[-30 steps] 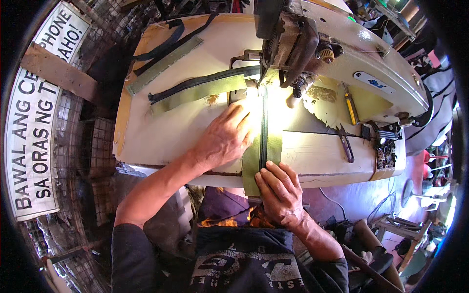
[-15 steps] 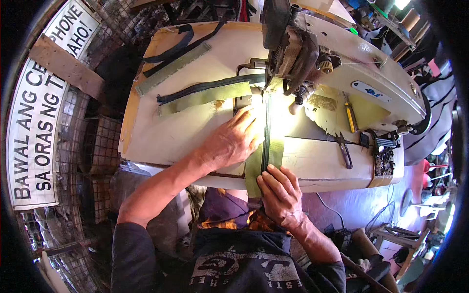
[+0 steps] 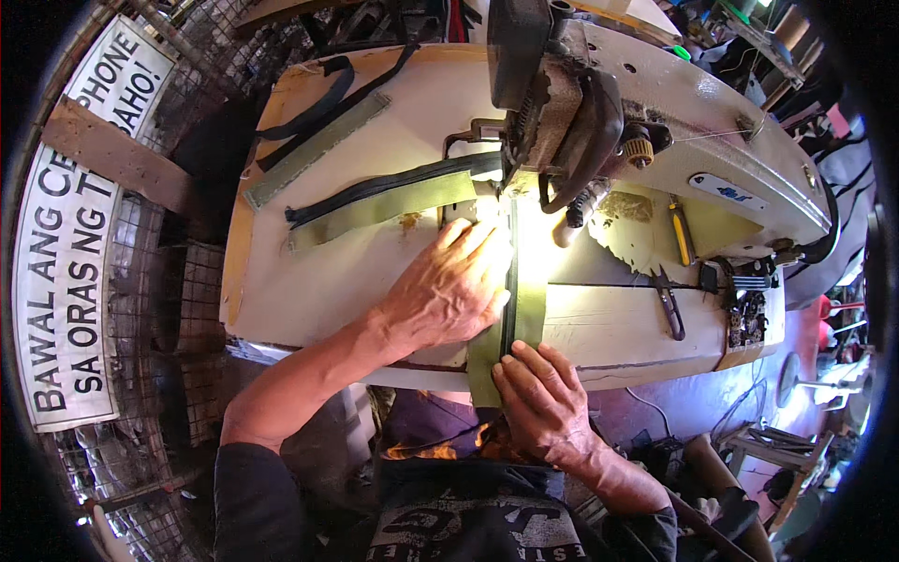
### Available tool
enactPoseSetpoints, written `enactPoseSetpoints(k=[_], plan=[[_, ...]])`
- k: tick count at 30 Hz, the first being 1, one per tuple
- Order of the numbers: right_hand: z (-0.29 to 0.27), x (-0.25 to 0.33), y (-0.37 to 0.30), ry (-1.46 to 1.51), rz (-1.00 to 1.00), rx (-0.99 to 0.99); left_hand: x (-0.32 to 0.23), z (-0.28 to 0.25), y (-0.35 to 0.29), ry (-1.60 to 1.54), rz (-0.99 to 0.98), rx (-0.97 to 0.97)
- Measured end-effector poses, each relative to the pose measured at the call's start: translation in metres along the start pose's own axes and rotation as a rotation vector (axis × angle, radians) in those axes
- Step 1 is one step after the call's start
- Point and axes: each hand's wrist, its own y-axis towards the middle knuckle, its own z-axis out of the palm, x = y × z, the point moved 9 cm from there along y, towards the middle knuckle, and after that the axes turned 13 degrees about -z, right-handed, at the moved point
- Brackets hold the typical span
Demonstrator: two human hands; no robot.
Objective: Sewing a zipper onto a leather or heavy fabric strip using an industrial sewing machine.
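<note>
A green fabric strip (image 3: 533,309) with a black zipper (image 3: 510,281) along it runs from under the sewing machine's head (image 3: 552,122) toward me, its near end over the table edge. My left hand (image 3: 454,286) is closed at the strip's left side, fingertips close to the lit needle area and thumb on the strip. Nearer me, my right hand (image 3: 548,398) grips the strip's near end, fingers on top and thumb hidden. Another green strip with a black zipper (image 3: 393,197) leads off to the left from the needle area.
On the white table (image 3: 328,290) lie a grey-green strip (image 3: 318,150) and dark bands (image 3: 328,103) at the far left. To the right are a yellow-and-black screwdriver (image 3: 681,234), thread snips (image 3: 669,304) and a tray of small metal parts (image 3: 747,318). A wire-mesh wall (image 3: 140,272) stands left.
The whole view has shifted slightly, with the table and machine a little closer. Both hands keep about the same places on the zipper strip.
</note>
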Motion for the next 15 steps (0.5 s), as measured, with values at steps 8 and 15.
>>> enactPoseSetpoints(k=[8, 15], plan=[[-0.003, -0.011, 0.009, -0.058, 0.008, -0.069, 0.003, 0.0, -0.008, 0.031, -0.004, 0.025], [0.001, -0.012, 0.007, -0.042, 0.005, -0.038, -0.003, -0.002, -0.02, 0.026, -0.045, 0.043]])
